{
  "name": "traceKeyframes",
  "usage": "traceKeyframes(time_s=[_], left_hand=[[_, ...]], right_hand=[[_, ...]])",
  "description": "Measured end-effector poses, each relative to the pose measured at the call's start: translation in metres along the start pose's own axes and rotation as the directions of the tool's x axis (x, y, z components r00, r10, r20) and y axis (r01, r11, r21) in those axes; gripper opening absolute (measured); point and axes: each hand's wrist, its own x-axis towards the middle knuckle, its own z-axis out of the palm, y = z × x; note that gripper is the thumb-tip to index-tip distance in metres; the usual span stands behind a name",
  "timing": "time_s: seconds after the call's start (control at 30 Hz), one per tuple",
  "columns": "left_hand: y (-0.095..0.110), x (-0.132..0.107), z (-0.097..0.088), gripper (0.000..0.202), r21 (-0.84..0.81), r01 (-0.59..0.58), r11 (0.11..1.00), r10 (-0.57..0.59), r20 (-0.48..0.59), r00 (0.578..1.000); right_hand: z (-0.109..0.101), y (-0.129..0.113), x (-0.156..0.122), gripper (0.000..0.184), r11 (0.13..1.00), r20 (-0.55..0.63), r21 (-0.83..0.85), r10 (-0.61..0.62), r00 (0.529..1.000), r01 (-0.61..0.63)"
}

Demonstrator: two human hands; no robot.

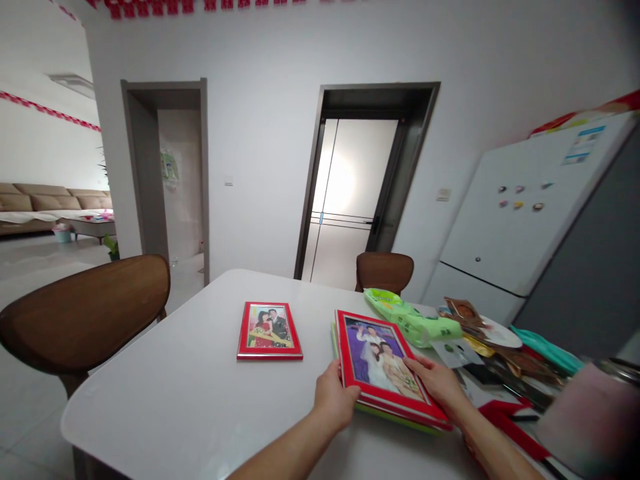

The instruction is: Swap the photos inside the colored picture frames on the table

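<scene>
A stack of picture frames is between my two hands above the right part of the table. On top lies a red picture frame (pixel 377 357) with a wedding photo on a purple background. Light green edges (pixel 395 421) show beneath it. My left hand (pixel 336 399) grips the stack's near left side, thumb over the red border. At the right side my right hand (pixel 439 383) is closed on the stack, with fingertips over the photo and its underside hidden. Another red picture frame (pixel 270 331), with a photo of two people, lies flat on the table to the left.
The white table (pixel 200 400) has rounded corners. To the right are a green plastic packet (pixel 420 323), a cluttered pile with a teal item (pixel 545 350), and a blurred pink container (pixel 590 413). Brown chairs stand at the left (pixel 90 313) and far side (pixel 385 271).
</scene>
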Motion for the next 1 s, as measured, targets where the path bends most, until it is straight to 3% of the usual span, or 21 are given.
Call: traceKeyframes(time_s=[0.1,0.2,0.3,0.4,0.47,0.53,0.6,0.67,0.77,0.87,1.0], left_hand=[[-0.012,0.0,0.0,0.038,0.174,-0.006,0.985,0.009,-0.019,1.0],[-0.02,0.001,-0.014,0.04,0.347,-0.036,0.937,0.039,-0.002,0.999],[-0.027,0.009,-0.048,0.052,0.522,-0.055,0.851,0.077,-0.02,0.997],[-0.037,0.012,-0.093,0.054,0.662,-0.026,0.749,0.088,-0.06,0.994],[-0.044,0.003,-0.116,0.051,0.724,-0.028,0.689,0.091,-0.049,0.995],[-0.048,-0.014,-0.131,0.05,0.769,-0.058,0.637,0.099,-0.008,0.995],[-0.049,-0.036,-0.138,0.051,0.799,-0.095,0.593,0.105,0.04,0.994],[-0.048,-0.056,-0.14,0.049,0.818,-0.127,0.562,0.112,0.077,0.991],[-0.048,-0.065,-0.14,0.053,0.831,-0.157,0.534,0.137,0.098,0.986],[-0.05,-0.048,-0.142,0.063,0.835,-0.161,0.526,0.147,0.098,0.984],[-0.046,-0.026,-0.147,0.061,0.836,-0.145,0.529,0.127,0.091,0.988]], right_hand=[[0.004,0.013,0.014,0.024,0.985,-0.052,-0.164,-0.059,0.997,0.05],[0.005,0.017,0.024,0.028,0.952,-0.061,-0.294,-0.112,0.992,0.089],[0.008,0.006,0.021,0.038,0.91,-0.061,-0.387,-0.183,0.981,0.145],[0.026,-0.018,-0.008,0.044,0.872,-0.014,-0.408,-0.301,0.953,0.27],[0.047,-0.033,-0.042,0.042,0.838,0.083,-0.368,-0.401,0.912,0.402],[0.072,-0.042,-0.08,0.039,0.767,0.262,-0.249,-0.535,0.803,0.592],[0.097,-0.041,-0.113,0.036,0.732,0.422,-0.166,-0.553,0.718,0.661],[0.121,-0.034,-0.134,0.038,0.704,0.502,-0.172,-0.539,0.676,0.689],[0.148,-0.021,-0.142,0.044,0.655,0.508,-0.304,-0.502,0.7,0.691],[0.166,-0.018,-0.136,0.046,0.633,0.461,-0.4,-0.486,0.742,0.663],[0.174,-0.019,-0.133,0.044,0.625,0.452,-0.419,-0.485,0.748,0.659]])
